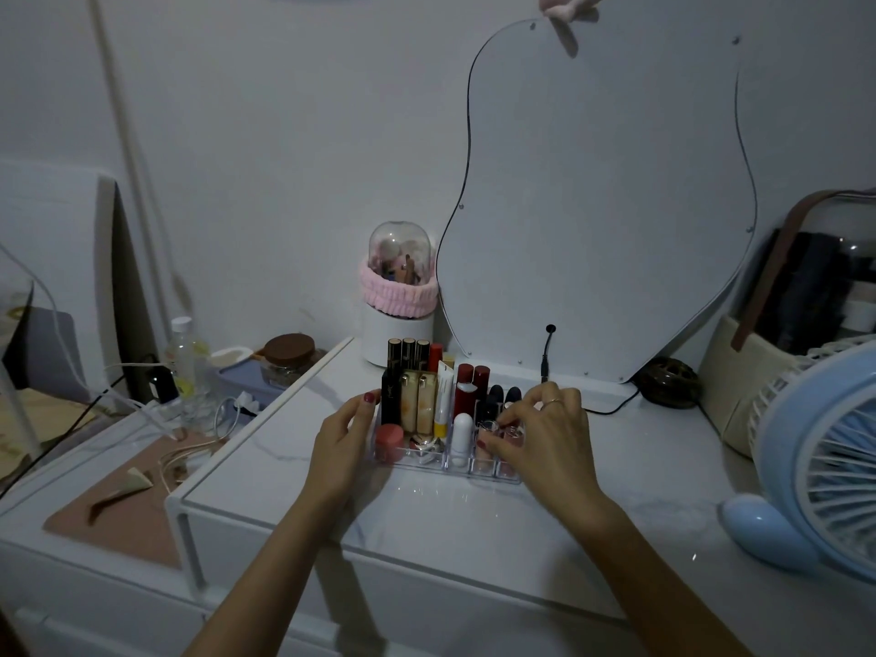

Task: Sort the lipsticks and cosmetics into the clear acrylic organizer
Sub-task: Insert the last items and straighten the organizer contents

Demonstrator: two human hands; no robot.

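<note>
home bedroom – vanity | mirror [602, 201] | makeup organizer [445, 462] | desk fan [825, 462]

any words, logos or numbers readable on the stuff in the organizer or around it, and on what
"YSL" monogram, stacked vertically in gold: on the black tube at the left end of the clear acrylic organizer.
Dark print on the white tube with the yellow cap: too small and blurred to read.
Label on the clear bottle on the left: unreadable.
Nothing else shows legible text.
</note>
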